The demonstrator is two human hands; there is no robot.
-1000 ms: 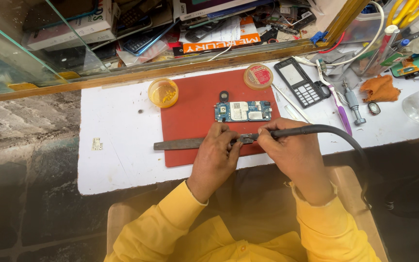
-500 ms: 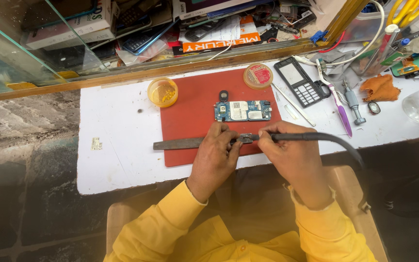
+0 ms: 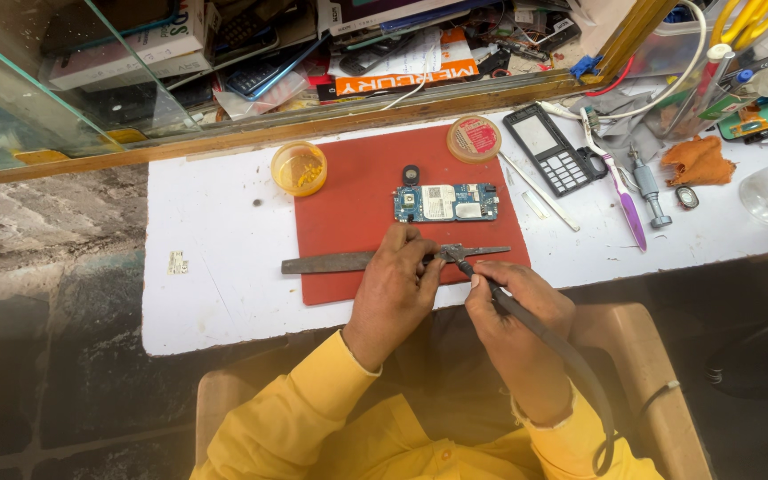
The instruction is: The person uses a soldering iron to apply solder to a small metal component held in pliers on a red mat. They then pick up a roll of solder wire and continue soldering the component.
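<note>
A yellow tub (image 3: 299, 168) sits at the red mat's (image 3: 357, 200) left edge; a phone housing (image 3: 548, 148), purple toothbrush (image 3: 622, 193) and orange rag (image 3: 698, 160) lie toward the table's (image 3: 215, 267) right edge

**Both hands meet just below the middle of the frame**

Two forearms in yellow sleeves rise from the bottom edge and converge toward the centre. The left hand (image 3: 395, 283) lies knuckles up, fingers curled and bunched forward, fingertips pressing down at a point just right of the hand. The right hand (image 3: 516, 307) sits slightly lower and to the right, closed in a pen-like grip, index finger stretched toward the upper left. The two hands' fingertips nearly touch. Both wrists are bent slightly inward.
</note>
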